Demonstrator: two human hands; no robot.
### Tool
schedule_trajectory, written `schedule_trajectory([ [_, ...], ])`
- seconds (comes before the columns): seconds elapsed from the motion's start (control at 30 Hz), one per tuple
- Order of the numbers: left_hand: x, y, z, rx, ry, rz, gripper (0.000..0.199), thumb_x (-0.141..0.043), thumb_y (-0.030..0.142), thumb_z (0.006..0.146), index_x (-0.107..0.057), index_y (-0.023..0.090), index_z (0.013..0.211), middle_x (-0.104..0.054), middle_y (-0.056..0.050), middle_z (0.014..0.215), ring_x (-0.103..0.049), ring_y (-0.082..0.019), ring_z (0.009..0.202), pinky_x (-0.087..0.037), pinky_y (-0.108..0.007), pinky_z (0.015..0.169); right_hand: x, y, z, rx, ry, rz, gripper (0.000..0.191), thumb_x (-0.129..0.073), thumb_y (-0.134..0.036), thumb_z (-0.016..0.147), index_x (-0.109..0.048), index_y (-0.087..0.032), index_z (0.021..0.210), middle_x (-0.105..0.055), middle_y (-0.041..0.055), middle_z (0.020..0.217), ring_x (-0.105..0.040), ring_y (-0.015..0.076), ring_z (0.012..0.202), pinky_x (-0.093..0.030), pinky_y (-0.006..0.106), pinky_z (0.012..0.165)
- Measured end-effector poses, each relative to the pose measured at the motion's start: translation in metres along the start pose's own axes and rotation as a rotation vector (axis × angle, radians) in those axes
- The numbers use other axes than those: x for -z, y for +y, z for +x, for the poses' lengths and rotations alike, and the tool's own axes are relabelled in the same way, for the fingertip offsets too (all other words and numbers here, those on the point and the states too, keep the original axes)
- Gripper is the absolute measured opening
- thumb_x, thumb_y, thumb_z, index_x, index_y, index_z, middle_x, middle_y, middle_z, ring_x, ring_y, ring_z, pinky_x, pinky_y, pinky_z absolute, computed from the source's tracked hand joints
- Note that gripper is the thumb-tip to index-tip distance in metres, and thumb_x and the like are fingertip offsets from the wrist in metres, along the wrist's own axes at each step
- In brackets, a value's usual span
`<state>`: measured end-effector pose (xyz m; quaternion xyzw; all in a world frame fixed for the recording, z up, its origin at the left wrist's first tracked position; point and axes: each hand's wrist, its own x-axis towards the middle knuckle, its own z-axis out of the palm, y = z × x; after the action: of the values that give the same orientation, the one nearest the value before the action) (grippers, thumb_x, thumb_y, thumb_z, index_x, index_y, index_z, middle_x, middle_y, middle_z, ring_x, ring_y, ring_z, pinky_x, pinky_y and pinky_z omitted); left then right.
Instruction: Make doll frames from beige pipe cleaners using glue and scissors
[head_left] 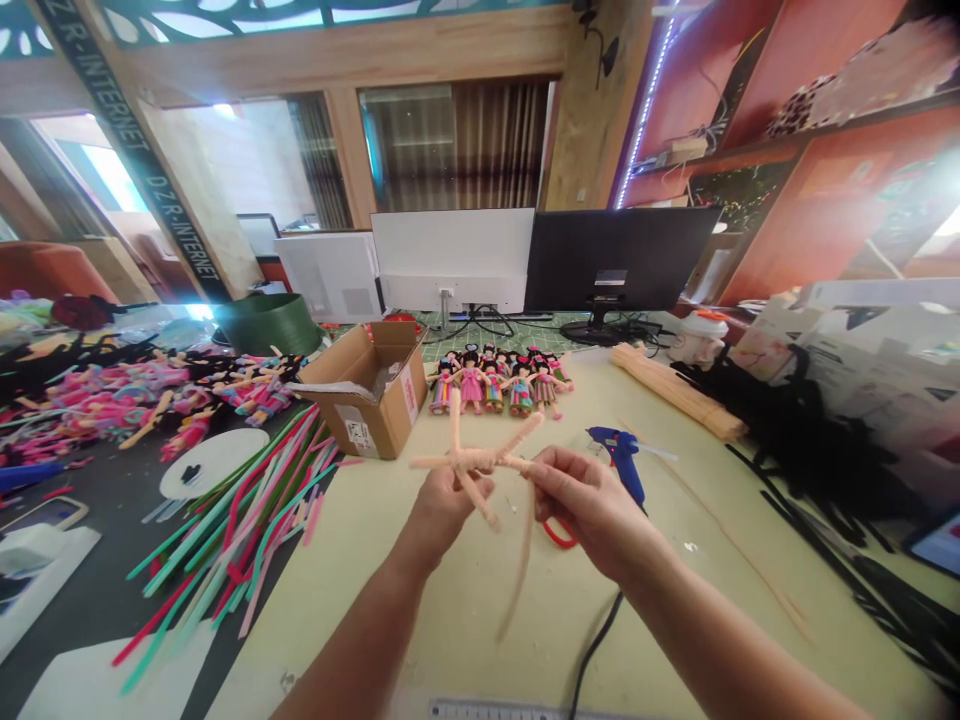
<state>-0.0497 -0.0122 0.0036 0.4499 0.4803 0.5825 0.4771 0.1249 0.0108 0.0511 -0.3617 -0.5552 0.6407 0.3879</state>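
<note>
Left hand (442, 505) pinches the fuzzy figure (475, 459) near its middle, right hand (579, 492) one limb; I'd guess it's light, bendy, best gripped at the wound middle.

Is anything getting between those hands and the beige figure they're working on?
Nothing visible: the left hand grips the beige figure directly, and the right hand pinches it too. The blue glue gun lies aside.

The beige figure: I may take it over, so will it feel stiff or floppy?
The beige figure probably holds its shape, since limbs jut out unsupported. The slender strand hanging below the right hand may swing.
</note>
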Motion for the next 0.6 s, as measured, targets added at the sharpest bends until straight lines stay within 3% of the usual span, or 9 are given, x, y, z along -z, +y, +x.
schedule_trajectory([
  [0.07,0.003,-0.006,0.005,0.028,0.152,-0.073,0.015,-0.069,0.027,0.072,-0.064,0.017,0.083,-0.059,-0.001,0.077,-0.051,-0.012,0.069,-0.038,-0.021,0.062,0.005,-0.008,-0.001,0.174,0.104,-0.214,0.027,-0.062,-0.043,0.079,-0.055,-0.019,0.069,-0.051,-0.0019,0.056,-0.045,0.0108,0.051,-0.034,0.024,0.049],
  [0.13,0.005,-0.007,0.006,0.005,0.219,-0.138,0.016,-0.065,0.033,0.076,-0.060,0.017,0.076,-0.054,0.002,0.067,-0.046,-0.009,0.061,-0.035,-0.020,0.058,0.008,-0.014,-0.004,0.388,0.197,-0.515,0.020,-0.058,-0.038,0.084,-0.057,-0.020,0.074,-0.053,0.0001,0.061,-0.046,0.0127,0.055,-0.035,0.026,0.052],
  [0.2,0.004,-0.003,0.002,-0.033,0.185,-0.191,0.030,-0.060,0.042,0.081,-0.056,0.016,0.066,-0.049,0.002,0.060,-0.043,-0.008,0.056,-0.034,-0.020,0.056,0.008,-0.015,-0.006,0.612,0.211,-0.817,0.014,-0.053,-0.029,0.087,-0.058,-0.020,0.078,-0.057,0.0027,0.067,-0.049,0.0146,0.061,-0.037,0.028,0.057],
  [0.3,-0.002,0.007,-0.008,0.001,0.027,-0.247,0.049,-0.052,0.059,0.081,-0.057,0.014,0.061,-0.050,-0.001,0.057,-0.044,-0.010,0.055,-0.036,-0.023,0.055,0.006,-0.008,-0.007,0.853,0.099,-1.095,0.015,-0.047,-0.019,0.090,-0.060,-0.020,0.082,-0.061,0.0060,0.075,-0.053,0.0168,0.069,-0.040,0.030,0.063],
  [0.43,-0.011,0.012,-0.015,0.113,-0.176,-0.326,0.048,-0.055,0.058,0.079,-0.063,0.011,0.073,-0.054,-0.004,0.063,-0.048,-0.011,0.060,-0.037,-0.024,0.057,0.003,0.006,-0.003,0.983,-0.013,-1.215,0.019,-0.044,-0.012,0.090,-0.061,-0.018,0.086,-0.062,0.0070,0.080,-0.056,0.0177,0.077,-0.043,0.029,0.068],
  [0.6,-0.010,0.008,-0.014,0.173,-0.186,-0.430,0.022,-0.068,0.034,0.077,-0.061,0.012,0.073,-0.053,-0.001,0.065,-0.047,-0.009,0.062,-0.036,-0.022,0.060,0.001,0.011,-0.001,0.951,-0.037,-1.279,0.018,-0.044,-0.011,0.091,-0.060,-0.017,0.087,-0.061,0.0069,0.081,-0.056,0.0174,0.079,-0.043,0.029,0.071],
])
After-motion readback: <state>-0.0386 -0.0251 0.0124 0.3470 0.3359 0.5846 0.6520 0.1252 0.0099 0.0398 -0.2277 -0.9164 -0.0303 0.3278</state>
